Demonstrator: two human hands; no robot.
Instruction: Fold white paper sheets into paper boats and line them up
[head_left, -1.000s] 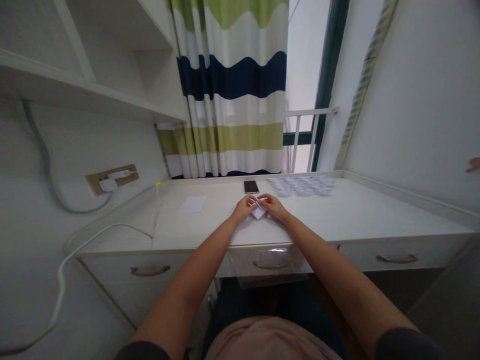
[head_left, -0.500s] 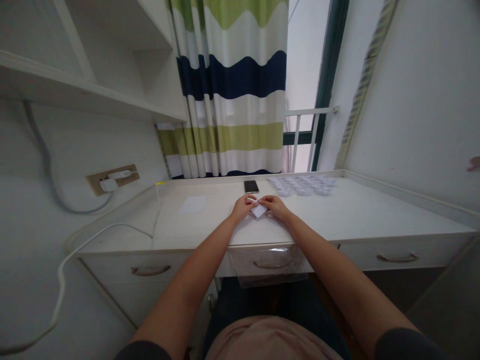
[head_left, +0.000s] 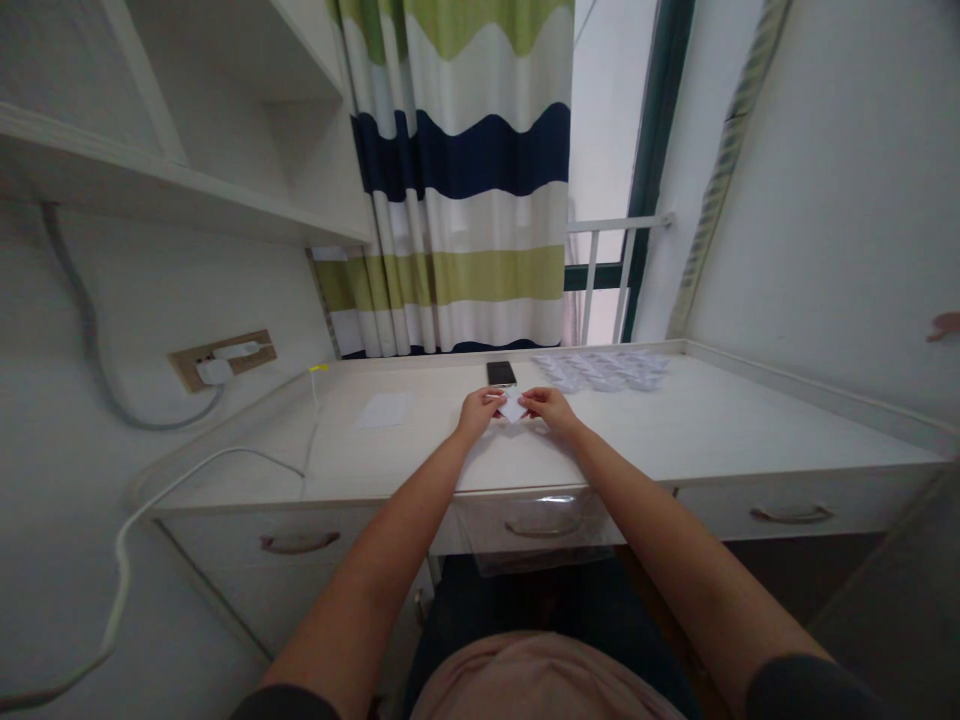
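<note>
Between my two hands is a small folded piece of white paper [head_left: 512, 407], held just above the desk. My left hand [head_left: 480, 410] pinches its left side, and my right hand [head_left: 545, 405] pinches its right side. The fingertips partly cover the paper, so its exact folds are hard to make out. Right behind it lies a dark phone [head_left: 500, 373] on the desk. Off to the left rests a flat stack or sheet of white paper [head_left: 384, 410]. Several small folded white paper pieces [head_left: 600, 371] stand in rows at the back right.
The white desk [head_left: 660, 430] has a raised rim at the back and right. A white cable [head_left: 225, 452] crosses its left edge. Clear plastic [head_left: 536, 520] hangs over the middle drawer. A shelf [head_left: 187, 190] overhangs on the left. A striped curtain [head_left: 495, 220] hangs behind.
The folded paper has moved slightly up and away from me, and more of its face shows between my hands. My fingers have shifted to its left and right sides.
</note>
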